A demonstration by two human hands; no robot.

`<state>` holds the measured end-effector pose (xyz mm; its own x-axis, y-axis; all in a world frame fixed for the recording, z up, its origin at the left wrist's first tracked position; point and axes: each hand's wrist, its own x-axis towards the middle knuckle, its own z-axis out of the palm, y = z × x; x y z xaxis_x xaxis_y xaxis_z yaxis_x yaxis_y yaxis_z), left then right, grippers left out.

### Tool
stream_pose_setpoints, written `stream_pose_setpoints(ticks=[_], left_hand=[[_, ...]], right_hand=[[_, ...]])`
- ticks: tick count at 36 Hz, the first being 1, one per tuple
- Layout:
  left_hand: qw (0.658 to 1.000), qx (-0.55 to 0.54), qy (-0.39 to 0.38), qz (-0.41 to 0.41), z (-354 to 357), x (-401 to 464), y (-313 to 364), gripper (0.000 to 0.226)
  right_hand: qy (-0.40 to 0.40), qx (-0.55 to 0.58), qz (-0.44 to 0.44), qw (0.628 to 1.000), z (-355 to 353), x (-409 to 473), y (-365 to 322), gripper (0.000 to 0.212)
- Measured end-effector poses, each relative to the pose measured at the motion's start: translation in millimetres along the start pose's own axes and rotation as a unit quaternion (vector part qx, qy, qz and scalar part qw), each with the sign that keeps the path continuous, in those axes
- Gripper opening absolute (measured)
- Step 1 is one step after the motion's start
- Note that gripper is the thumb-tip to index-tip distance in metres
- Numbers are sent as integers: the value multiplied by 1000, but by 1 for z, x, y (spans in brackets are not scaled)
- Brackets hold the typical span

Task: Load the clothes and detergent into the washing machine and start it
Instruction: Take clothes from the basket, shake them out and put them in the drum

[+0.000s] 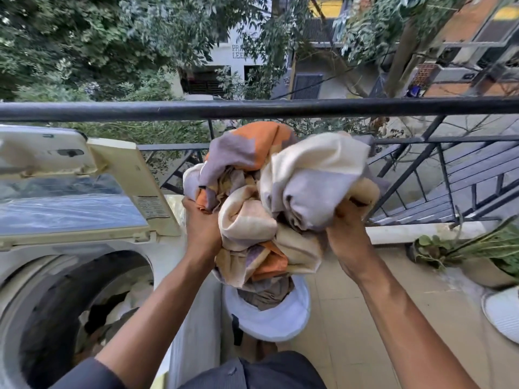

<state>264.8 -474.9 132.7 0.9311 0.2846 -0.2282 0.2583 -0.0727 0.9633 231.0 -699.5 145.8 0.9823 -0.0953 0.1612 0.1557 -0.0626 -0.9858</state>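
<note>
Head view. Both hands hold one big crumpled bundle of orange, cream and lilac cotton cloth (276, 189) at chest height, in front of the black metal balcony railing (252, 108). Left hand (203, 226) has its grip closed into the bundle's lower left side; right hand (349, 234) has its grip closed on the lower right folds, thumb tucked into the cloth. Nothing else supports the bundle; a tail of it hangs down below the grips.

Directly beneath the grips stands a white round plastic laundry bucket (269, 318) on the tiled floor (365, 304), with more greyish fabric inside. Whether the hanging tail is clear of that fabric cannot be told.

Left of and below the left grip: a white top-loading washing machine (70, 276), its cream hinged lid (112, 178) standing open, its dark round drum mouth (56, 304) showing some clothes already in.

Step in hand, by my reading: carry the bundle across to the drum. To do it well, lift enough that the tail clears the bucket rim, swing left and down, keep both grips tight until the mass is over the opening, then let go low so nothing drapes over the rim. Mind the lid's edge, near the left grip's path. Loosen the bundle inside, not packed as a ball.

Right of the right grip: potted green plants (477, 254), well apart. No detergent visible.
</note>
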Motion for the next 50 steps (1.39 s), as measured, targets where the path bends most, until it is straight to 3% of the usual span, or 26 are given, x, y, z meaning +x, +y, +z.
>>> stream_pose_setpoints(ticks=[2, 3, 4, 5, 7, 9, 11, 14, 17, 18, 20, 22, 24, 30, 36, 38, 41, 43, 47, 50], left_hand=[[999, -26, -12, 26, 3, -5, 4, 55], [998, -40, -25, 49, 4, -8, 7, 45], [996, -51, -47, 56, 3, -10, 11, 33], [994, -65, -77, 52, 3, -12, 14, 38], [987, -73, -142, 35, -1, -13, 21, 86], [978, -66, -198, 29, -4, -15, 30, 128], [970, -67, -229, 43, -5, -14, 36, 142], [976, -48, -208, 48, 0, -16, 38, 125], [978, -30, -180, 96, 11, -17, 37, 65], [980, -39, -161, 108, 15, -17, 36, 64], [986, -68, -103, 109, 22, -13, 34, 90], [990, -90, -55, 98, 25, -9, 32, 114], [991, -106, -30, 79, 25, -5, 29, 117], [986, -152, -53, 43, 19, 6, 22, 93], [978, -181, -101, 18, 19, -3, 18, 80], [983, -163, -68, 40, 20, -2, 18, 75], [988, -134, -7, 75, 22, 6, 15, 43], [988, -129, 1, 85, 22, 10, 14, 32], [988, -112, -15, 106, 17, 13, 13, 36], [987, -115, -22, 106, 15, 12, 15, 43]], right_hand=[[-20, -28, -34, 999, 6, 3, -4, 16], [-30, -34, -60, 997, 8, 4, -7, 16], [-41, -32, -87, 995, 11, 4, -12, 19], [-47, -39, -115, 991, 15, 4, -19, 29], [-39, -69, -147, 986, 20, 4, -27, 43], [-23, -110, -142, 983, 20, 7, -24, 31], [-19, -193, -111, 975, 22, 7, -24, 39], [-29, -305, -70, 949, 31, 0, -27, 52], [-87, -277, -44, 956, 42, -2, -30, 45], [-114, -248, -47, 961, 45, -2, -30, 40], [-127, -204, -60, 969, 48, -2, -28, 25], [-129, -161, -45, 977, 45, -3, -28, 26], [-145, -129, -32, 980, 40, -4, -31, 30], [-187, -59, -32, 980, 29, -3, -32, 46], [-184, 53, -16, 981, 12, 8, -33, 30], [-189, 79, -20, 979, 6, 10, -34, 34], [-188, 118, -3, 975, -3, 11, -29, 39], [-181, 135, 10, 974, -11, 10, -23, 33], [-130, 169, 22, 977, -35, 9, -8, 35], [50, 180, 83, 979, -54, 7, 11, 39]])
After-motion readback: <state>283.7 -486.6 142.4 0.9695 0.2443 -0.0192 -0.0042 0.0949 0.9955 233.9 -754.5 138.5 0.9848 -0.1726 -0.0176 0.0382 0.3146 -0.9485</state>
